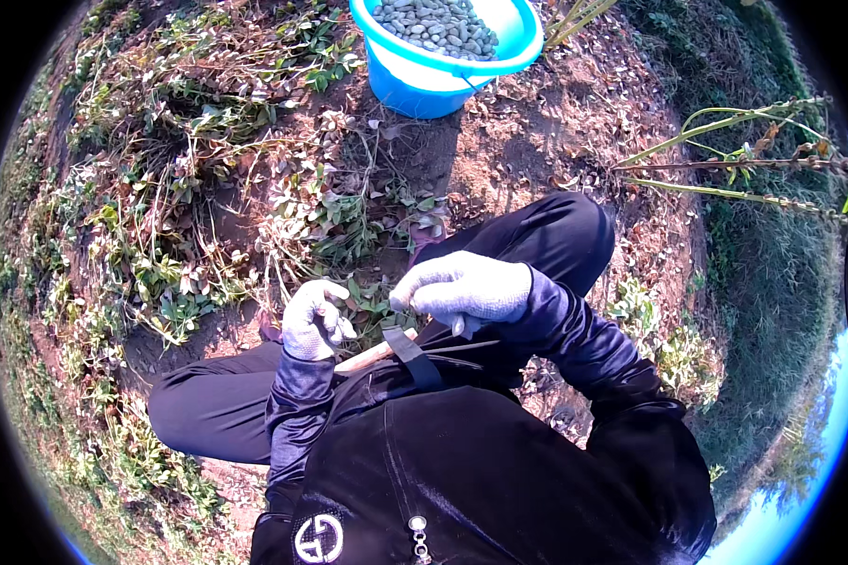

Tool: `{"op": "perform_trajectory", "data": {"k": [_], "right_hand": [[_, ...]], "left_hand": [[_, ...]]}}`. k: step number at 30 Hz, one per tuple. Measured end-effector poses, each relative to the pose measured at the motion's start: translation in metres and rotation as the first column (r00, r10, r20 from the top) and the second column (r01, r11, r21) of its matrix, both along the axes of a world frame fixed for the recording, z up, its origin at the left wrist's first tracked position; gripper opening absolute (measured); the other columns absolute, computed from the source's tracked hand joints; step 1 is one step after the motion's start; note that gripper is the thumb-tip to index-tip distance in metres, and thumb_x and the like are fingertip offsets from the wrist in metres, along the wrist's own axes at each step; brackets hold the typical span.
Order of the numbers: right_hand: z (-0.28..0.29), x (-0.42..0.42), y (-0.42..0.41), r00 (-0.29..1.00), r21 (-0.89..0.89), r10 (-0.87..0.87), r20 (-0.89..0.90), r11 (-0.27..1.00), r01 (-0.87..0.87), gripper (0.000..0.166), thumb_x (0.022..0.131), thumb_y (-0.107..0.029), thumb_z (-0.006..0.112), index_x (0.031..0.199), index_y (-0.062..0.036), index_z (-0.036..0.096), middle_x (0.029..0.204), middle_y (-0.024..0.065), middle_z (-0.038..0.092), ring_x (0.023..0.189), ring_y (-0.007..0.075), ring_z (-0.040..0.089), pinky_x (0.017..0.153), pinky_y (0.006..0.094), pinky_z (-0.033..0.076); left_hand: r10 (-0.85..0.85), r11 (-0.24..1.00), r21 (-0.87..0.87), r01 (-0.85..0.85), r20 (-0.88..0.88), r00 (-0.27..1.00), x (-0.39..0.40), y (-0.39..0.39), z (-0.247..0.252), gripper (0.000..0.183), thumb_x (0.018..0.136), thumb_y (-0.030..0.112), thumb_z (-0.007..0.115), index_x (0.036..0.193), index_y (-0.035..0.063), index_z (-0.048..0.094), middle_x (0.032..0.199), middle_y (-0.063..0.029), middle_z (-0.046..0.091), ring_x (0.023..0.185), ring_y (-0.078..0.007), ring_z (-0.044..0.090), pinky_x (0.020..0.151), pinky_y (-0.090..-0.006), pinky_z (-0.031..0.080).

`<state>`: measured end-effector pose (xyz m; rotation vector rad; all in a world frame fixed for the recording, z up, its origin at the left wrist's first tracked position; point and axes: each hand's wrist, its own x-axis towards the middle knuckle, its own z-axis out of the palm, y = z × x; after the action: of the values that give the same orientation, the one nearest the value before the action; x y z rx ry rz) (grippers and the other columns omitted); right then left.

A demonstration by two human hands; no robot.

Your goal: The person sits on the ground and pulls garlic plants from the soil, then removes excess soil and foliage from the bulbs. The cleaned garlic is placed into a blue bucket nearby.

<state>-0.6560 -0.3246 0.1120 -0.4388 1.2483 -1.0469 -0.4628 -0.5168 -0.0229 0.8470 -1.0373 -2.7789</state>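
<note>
My left hand [316,320], in a white knit glove, is raised above my lap with its fingers curled; whether anything is in it I cannot tell. To its right, my right hand [470,289], gloved the same way, has its thumb and fingers brought close together over my bent leg; nothing plain shows between them. Across my lap lies a wooden handle [371,353] with a flat dark strap or blade [411,357] over it. Leafy uprooted peanut plants [357,219] lie on the soil just beyond my hands.
A blue plastic bucket [424,88] holding many unshelled peanuts [438,28] stands on the soil ahead. A wide heap of pulled plants [184,162] spreads at the left. Thick green stalks [728,134] lean at the right, beside a grassy strip [777,261].
</note>
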Motion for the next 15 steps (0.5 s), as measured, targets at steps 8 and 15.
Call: {"op": "perform_trajectory", "data": {"k": [8, 15], "right_hand": [[0.049, -0.211, 0.171, 0.016, -0.421, -0.699, 0.715, -0.412, 0.808, 0.056, 0.096, -0.038, 0.041, 0.118, 0.0133, 0.038, 0.111, 0.0293, 0.052, 0.094, 0.0379, 0.058, 0.08, 0.048, 0.05], [-0.105, 0.054, -0.101, 0.749, -0.041, -0.642, 0.162, 0.754, 0.655, 0.031, 0.095, -0.018, 0.05, 0.119, 0.0015, 0.05, 0.107, 0.015, 0.06, 0.089, 0.0219, 0.062, 0.077, 0.0313, 0.052]], "left_hand": [[0.188, 0.946, 0.294, -0.135, -0.157, 0.97, -0.001, 0.001, 0.021, 0.038, 0.092, 0.026, 0.052, 0.113, -0.0053, 0.048, 0.063, -0.0028, 0.051, 0.058, -0.0151, 0.055, 0.067, -0.0366, 0.052], [0.227, 0.902, 0.404, -0.154, -0.139, 0.964, 0.02, -0.007, 0.012, 0.029, 0.093, 0.024, 0.044, 0.106, -0.0017, 0.051, 0.063, -0.0028, 0.051, 0.048, -0.0171, 0.051, 0.055, -0.0383, 0.05]]}}
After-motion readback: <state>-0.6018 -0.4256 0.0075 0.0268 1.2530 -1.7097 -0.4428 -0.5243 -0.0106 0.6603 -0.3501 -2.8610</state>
